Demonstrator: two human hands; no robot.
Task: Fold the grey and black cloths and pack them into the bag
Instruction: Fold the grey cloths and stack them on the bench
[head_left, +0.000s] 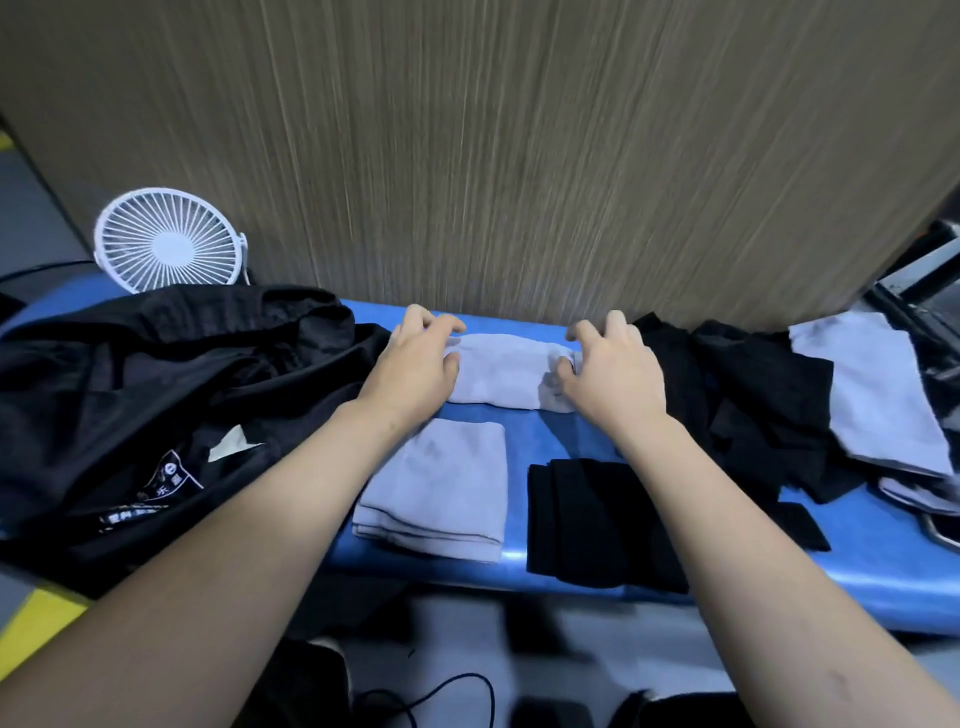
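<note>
Both hands worked at the far edge of the blue tabletop (561, 436), close against the wood-grain panel (493, 156). The left hand (415, 364) and the right hand (613, 369) each gripped one end of a grey cloth (501, 371) that lay partly folded between them. The left fingers (441, 325) curled over its left end, the thumb pressed to the fabric; the right fingers (569, 364) were pinched shut on a bunched right corner. Nearer the person sat a folded grey stack (441, 493) and, just beside it to the right, a folded black stack (587, 525), partly under the right forearm. A loose heap of black cloths (753, 395) lay to the right, touching more unfolded grey cloths (878, 389) at the far right. The black bag (156, 395) slumped on the left, its printed label showing, well apart from the cloth in hand. A white fan (166, 241) stood behind the bag.
</note>
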